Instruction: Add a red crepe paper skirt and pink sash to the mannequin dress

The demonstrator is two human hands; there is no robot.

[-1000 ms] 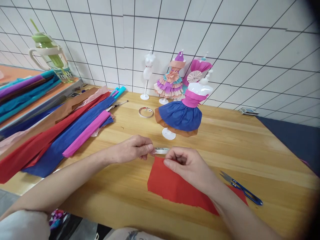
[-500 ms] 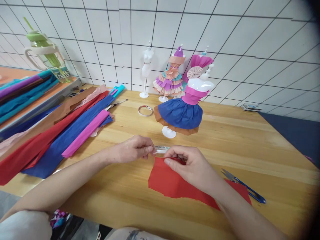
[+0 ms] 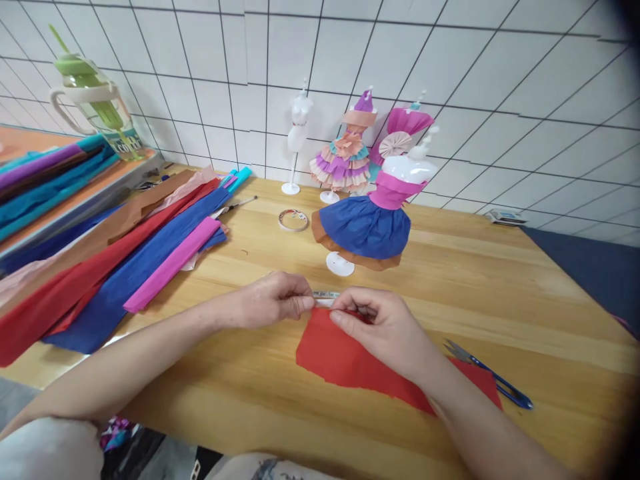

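A red crepe-paper-like sheet [image 3: 345, 357] lies partly on the table, its upper left edge raised at my fingers. My left hand [image 3: 277, 300] pinches the sheet's upper left corner along with the end of a narrow white strip with print [image 3: 325, 294]. My right hand [image 3: 377, 323] is closed on the sheet's top edge and the strip's other end, with its fingertips partly hidden. Blue-handled thread snips [image 3: 493, 377] rest beside the sheet at right. Just beyond my hands stands a small mannequin [image 3: 407, 168] in a pink top and blue skirt.
Long folded strips of coloured material [image 3: 110, 267] cover the left side. A tape ring [image 3: 293, 220] lies mid-table. Behind it stand a bare white mannequin [image 3: 299, 137] and two dressed ones against the tiled wall. A green-lidded bottle [image 3: 97, 110] is at back left.
My left hand has shifted slightly right, closer to my right hand, and now meets the red sheet's corner. The gap with the printed strip is narrower. The camera view has shifted slightly.
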